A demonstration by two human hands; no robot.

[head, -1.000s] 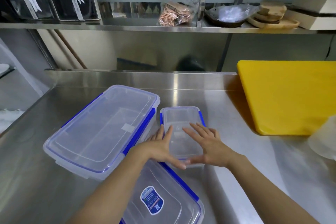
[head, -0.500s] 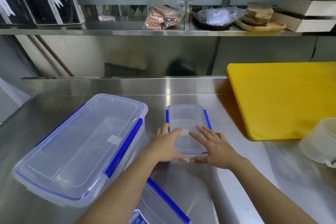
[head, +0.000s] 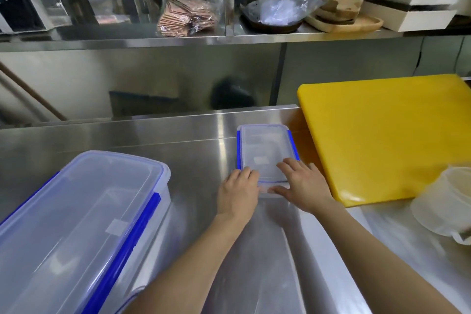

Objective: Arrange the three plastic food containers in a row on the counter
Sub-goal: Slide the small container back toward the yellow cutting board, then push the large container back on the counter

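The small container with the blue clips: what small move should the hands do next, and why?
Probably let go of it and turn to another container. The small container already sits flat near the counter's back edge, beside the yellow cutting board. The left hand and the right hand only rest on its near end, and the large container lies apart and angled, not in line.

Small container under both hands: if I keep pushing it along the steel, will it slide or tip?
The small container looks empty and clear, so probably light. It sits low and flat on the smooth steel counter, so it should slide rather than tip. With the left hand and right hand at its near end, it may skew.
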